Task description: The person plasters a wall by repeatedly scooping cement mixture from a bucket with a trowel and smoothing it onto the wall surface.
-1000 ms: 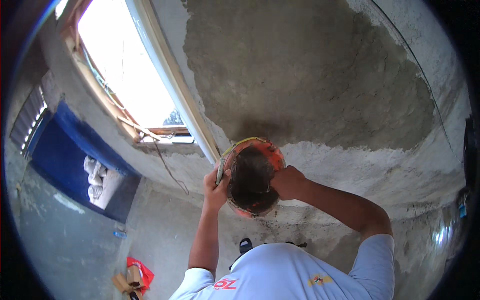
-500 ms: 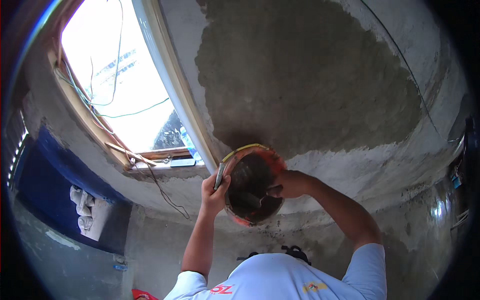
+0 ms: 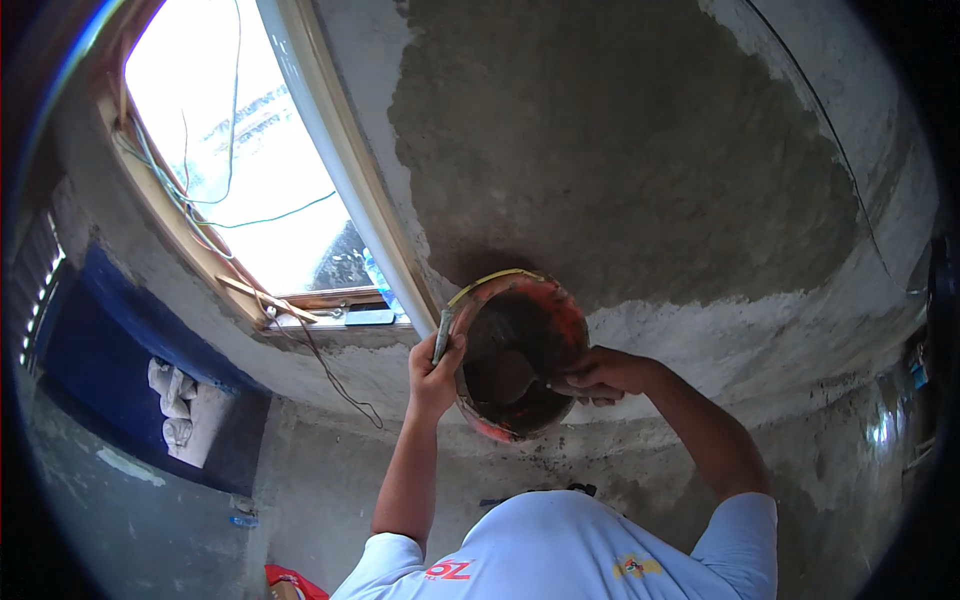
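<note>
An orange-red bucket (image 3: 567, 302), smeared with grey mortar and with a yellow strip along its far rim, is held up before the wall. My left hand (image 3: 435, 375) is closed on its left rim, with a pale grey grip-like piece (image 3: 443, 335) upright between thumb and fingers. Inside the bucket lies a trowel (image 3: 515, 375), its blade low among dark mortar. My right hand (image 3: 605, 375) is at the bucket's right side, fingers closed around the trowel's handle, which they mostly hide.
Ahead, damp grey plaster (image 3: 620, 150) covers much of the wall. At left is a bright window (image 3: 230, 150) with loose cables, a phone-like slab (image 3: 369, 317) on its sill and a pale post (image 3: 345, 150) beside it. White sacks (image 3: 172, 400) lie farther left.
My right hand has shifted right and slightly down, and the trowel blade has turned inside the bucket. The bucket has moved a little right and up in view.
</note>
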Action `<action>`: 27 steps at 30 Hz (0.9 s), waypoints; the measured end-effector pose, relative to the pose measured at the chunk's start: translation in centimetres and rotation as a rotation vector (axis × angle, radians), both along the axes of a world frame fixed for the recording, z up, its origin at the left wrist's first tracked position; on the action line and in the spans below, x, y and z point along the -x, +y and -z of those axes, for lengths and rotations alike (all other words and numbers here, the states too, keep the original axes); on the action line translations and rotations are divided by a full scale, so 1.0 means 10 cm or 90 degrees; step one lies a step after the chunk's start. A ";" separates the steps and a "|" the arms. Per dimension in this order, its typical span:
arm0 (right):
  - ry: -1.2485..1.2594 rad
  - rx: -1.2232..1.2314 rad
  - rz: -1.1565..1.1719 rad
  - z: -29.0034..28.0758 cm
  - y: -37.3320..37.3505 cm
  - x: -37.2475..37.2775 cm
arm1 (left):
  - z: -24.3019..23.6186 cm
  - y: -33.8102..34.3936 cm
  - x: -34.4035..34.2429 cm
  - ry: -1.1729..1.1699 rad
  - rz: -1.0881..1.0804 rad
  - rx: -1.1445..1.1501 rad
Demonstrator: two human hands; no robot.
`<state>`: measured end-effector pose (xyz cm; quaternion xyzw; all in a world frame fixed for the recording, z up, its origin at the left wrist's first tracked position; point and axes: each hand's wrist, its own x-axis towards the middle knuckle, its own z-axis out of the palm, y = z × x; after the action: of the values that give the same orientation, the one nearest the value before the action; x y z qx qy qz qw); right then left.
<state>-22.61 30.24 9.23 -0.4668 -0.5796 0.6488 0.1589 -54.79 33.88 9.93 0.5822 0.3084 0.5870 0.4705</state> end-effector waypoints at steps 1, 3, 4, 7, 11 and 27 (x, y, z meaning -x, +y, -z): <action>-0.003 -0.007 -0.008 0.00 -0.04 -0.05 | -0.01 0.01 0.03 -0.027 -0.007 0.005; 0.180 0.107 0.044 -0.04 -0.10 -0.22 | -0.02 0.01 0.10 -0.051 -0.044 0.012; 0.234 0.138 0.044 -0.02 -0.09 -0.32 | -0.03 0.02 0.12 -0.071 -0.077 0.028; 0.306 0.081 0.077 -0.09 -0.13 -0.55 | -0.23 -0.03 0.08 -0.160 -0.081 0.085; 0.351 0.066 0.071 -0.34 -0.07 -0.76 | -0.48 -0.10 0.06 -0.233 -0.077 0.105; 0.347 -0.137 0.106 -1.10 0.00 -0.89 | -0.98 -0.06 0.30 -0.345 -0.092 0.169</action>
<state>-13.74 30.22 20.24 -0.3019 -0.5410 0.6696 0.4096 -57.74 33.31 19.77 0.3147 0.2867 0.7073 0.5643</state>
